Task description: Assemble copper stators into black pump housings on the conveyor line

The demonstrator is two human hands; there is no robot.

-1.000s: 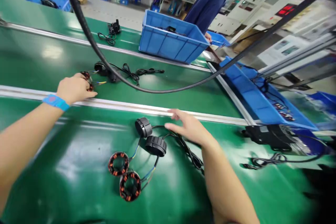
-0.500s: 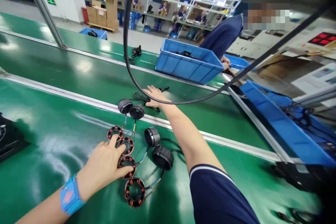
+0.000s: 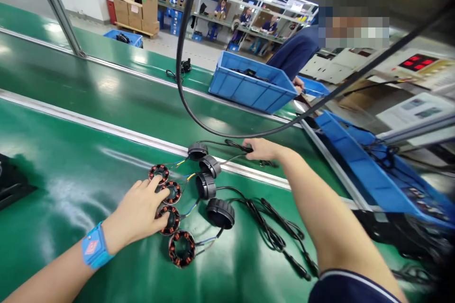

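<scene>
Several motor stators (image 3: 182,249), rings with copper windings, lie in a slanting row on the green bench. Short coloured wires join them to black round caps (image 3: 220,213). My left hand (image 3: 137,210), wearing a blue wrist strap (image 3: 96,246), rests with fingers spread on the upper stators, fingertips at their rings. Beyond the white rail, my right hand (image 3: 263,149) is closed on the black cables (image 3: 237,144) running from the two far caps. Bundled cables (image 3: 270,232) of the two nearer caps lie on the bench, left of my right forearm.
A black cable loop (image 3: 183,90) hangs in front of me. Across the conveyor stands a blue bin (image 3: 249,87), with a co-worker's sleeve (image 3: 296,49) behind it. Another blue bin (image 3: 373,175) holds cables at right. A dark object (image 3: 14,182) sits at the left edge.
My right hand has moved right and closed on the cables. The two far caps have shifted right, nearer the others. My left hand stays at the stators.
</scene>
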